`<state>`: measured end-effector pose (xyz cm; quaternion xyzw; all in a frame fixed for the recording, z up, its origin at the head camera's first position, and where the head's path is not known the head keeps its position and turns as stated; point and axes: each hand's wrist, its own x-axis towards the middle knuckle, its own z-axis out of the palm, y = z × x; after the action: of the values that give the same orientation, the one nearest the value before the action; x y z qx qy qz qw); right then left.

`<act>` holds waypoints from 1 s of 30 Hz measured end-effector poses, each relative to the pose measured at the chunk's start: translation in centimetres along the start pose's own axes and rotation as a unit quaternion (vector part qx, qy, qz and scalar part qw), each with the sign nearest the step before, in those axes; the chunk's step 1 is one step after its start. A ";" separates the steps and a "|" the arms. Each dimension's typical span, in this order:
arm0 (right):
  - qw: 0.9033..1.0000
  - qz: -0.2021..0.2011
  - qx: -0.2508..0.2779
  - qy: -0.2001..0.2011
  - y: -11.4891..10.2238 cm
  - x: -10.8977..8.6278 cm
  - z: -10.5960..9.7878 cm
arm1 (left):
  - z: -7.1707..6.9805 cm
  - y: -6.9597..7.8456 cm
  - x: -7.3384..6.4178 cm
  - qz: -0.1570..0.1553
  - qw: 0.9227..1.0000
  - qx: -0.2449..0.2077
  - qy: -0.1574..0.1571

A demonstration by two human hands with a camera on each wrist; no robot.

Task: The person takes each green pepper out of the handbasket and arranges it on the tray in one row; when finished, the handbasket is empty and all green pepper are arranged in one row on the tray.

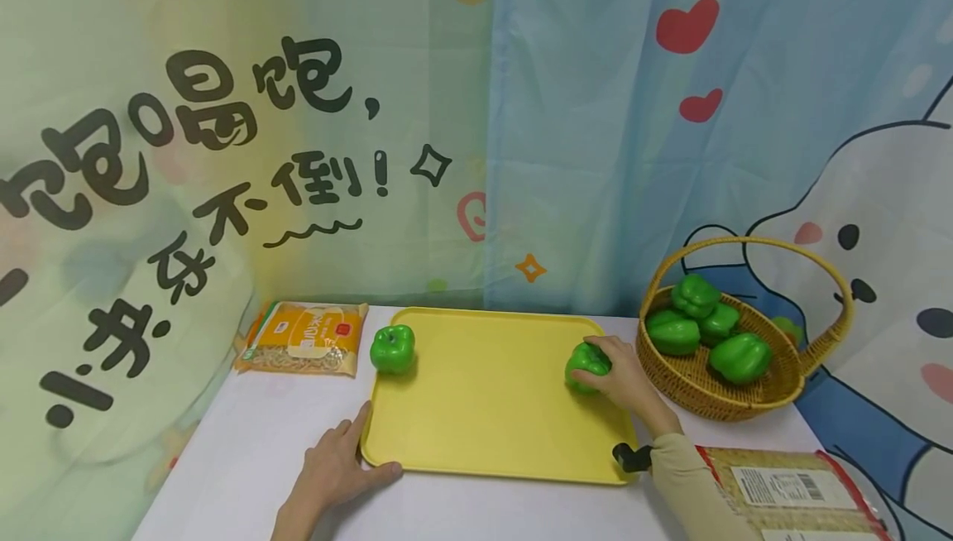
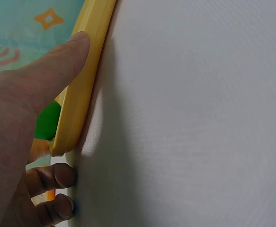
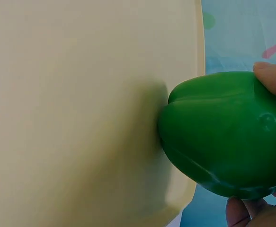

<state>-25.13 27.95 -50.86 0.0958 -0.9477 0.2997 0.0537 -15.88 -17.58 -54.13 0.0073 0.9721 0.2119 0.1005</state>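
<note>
My right hand [image 1: 621,375] holds a green bell pepper [image 1: 580,369] between thumb and fingers, over the right part of a yellow tray [image 1: 484,392]. In the right wrist view the bell pepper [image 3: 223,135] is large, its lower end close to the tray's surface. At the tray's near left corner rests my left hand [image 1: 332,468], its thumb [image 2: 64,61] along the rim and its fingers spread at the side. A second green bell pepper [image 1: 392,349] stands at the tray's far left corner.
A wicker basket [image 1: 707,396] with several green bell peppers stands right of the tray. An orange food packet [image 1: 305,338] lies at the back left, and a clear red-edged packet [image 1: 797,487] at the front right. Printed curtains [image 1: 566,111] hang behind the table.
</note>
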 end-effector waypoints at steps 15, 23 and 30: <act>0.997 0.036 0.055 -0.031 -0.9 0.9 1.4 | -0.1 0.1 -0.1 -0.001 1.000 0.001 -0.001; 0.997 0.021 0.072 -0.034 -2.1 1.6 2.8 | -0.1 0.0 0.0 -0.003 1.000 0.003 -0.001; 0.994 0.017 0.095 -0.049 -4.1 2.6 4.7 | -0.1 0.1 -0.1 -0.003 1.000 0.000 0.000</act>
<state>-27.03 21.56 -52.02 0.0986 -0.9180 0.3840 -0.0075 -15.80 -17.57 -53.96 0.0043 0.9721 0.2114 0.1012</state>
